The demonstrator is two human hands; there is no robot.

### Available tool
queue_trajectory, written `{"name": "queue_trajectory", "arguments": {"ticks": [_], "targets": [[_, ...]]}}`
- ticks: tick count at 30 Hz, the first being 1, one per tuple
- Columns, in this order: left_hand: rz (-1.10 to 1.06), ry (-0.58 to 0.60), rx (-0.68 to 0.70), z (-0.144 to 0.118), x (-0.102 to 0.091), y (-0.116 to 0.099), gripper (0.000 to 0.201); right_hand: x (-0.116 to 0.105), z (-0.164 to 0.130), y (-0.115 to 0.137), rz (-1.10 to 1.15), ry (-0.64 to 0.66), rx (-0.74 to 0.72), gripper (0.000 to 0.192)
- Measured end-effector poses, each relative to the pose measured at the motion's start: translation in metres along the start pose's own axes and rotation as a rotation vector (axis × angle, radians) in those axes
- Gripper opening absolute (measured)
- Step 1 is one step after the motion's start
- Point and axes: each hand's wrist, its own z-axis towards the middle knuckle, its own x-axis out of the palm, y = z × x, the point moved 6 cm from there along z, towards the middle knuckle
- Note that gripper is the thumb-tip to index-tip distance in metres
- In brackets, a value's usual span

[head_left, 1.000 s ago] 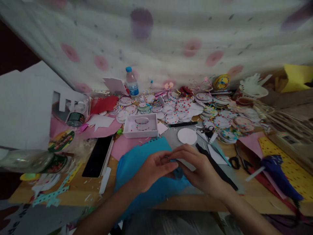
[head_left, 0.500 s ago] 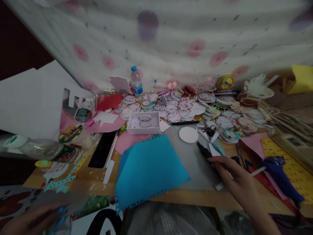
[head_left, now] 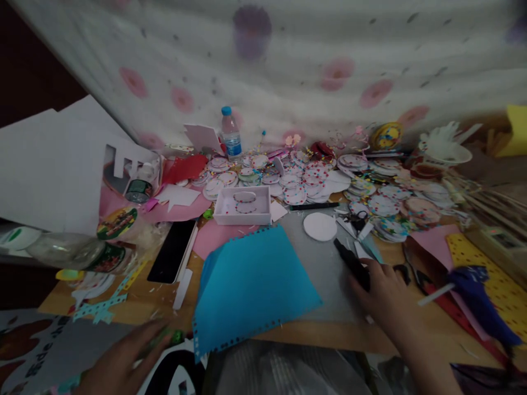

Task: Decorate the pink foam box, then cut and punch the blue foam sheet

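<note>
Compared with half a second ago, our right hand (head_left: 381, 291) has closed down onto the black tool (head_left: 351, 263) lying on the desk (head_left: 135, 299) right of the blue sheet (head_left: 251, 288); fingers curl over its near end, grasping it. Our left hand (head_left: 123, 362) has risen into clearer view at the near left edge, fingers spread and loose, blurred; we cannot tell whether it holds anything. A second ago both hands met over the blue sheet, which now lies bare.

Containers: the white box (head_left: 242, 206) beyond the sheet holds two round patterned discs. The water bottle (head_left: 230, 134) stands upright at the far side.
</note>
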Motion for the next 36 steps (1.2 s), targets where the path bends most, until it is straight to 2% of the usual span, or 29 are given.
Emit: {"name": "queue_trajectory", "arguments": {"ticks": [2,5,7,9,12,15,17,20,24,28,36], "targets": [[-0.019,0.076,0.158,0.039,0.013,-0.048,0.030,0.004,-0.002,-0.002,-0.018,0.043,0.016,0.038],[0.019,0.037,0.411,0.093,0.038,-0.124,0.034,0.005,-0.004,-0.002,0.029,0.065,0.042,0.037],[0.083,0.059,0.563,0.118,0.067,-0.160,0.041,0.002,-0.006,-0.002,0.118,0.040,0.041,0.038],[0.155,0.120,0.669,0.134,0.100,-0.180,0.067,-0.002,-0.011,-0.004,0.266,-0.007,0.029,0.039],[0.199,0.114,0.715,0.149,0.133,-0.186,0.087,-0.007,-0.019,-0.009,0.494,-0.045,0.049,0.037],[0.195,0.067,0.685,0.159,0.144,-0.183,0.088,-0.009,-0.023,-0.009,0.604,0.013,0.097,0.034],[0.196,0.049,0.663,0.163,0.146,-0.182,0.090,-0.012,-0.023,0.001,0.635,0.063,0.081,0.036],[0.211,0.041,0.646,0.165,0.146,-0.182,0.094,-0.020,-0.023,0.029,0.657,0.127,-0.058,0.043],[0.228,0.048,0.636,0.165,0.147,-0.182,0.095,-0.019,-0.028,0.055,0.586,0.259,-0.156,0.051],[0.226,0.057,0.634,0.165,0.148,-0.181,0.093,-0.013,-0.034,0.058,0.485,0.350,-0.161,0.054],[0.234,0.051,0.629,0.166,0.148,-0.181,0.094,-0.009,-0.037,0.062,0.439,0.388,-0.114,0.055]]}}
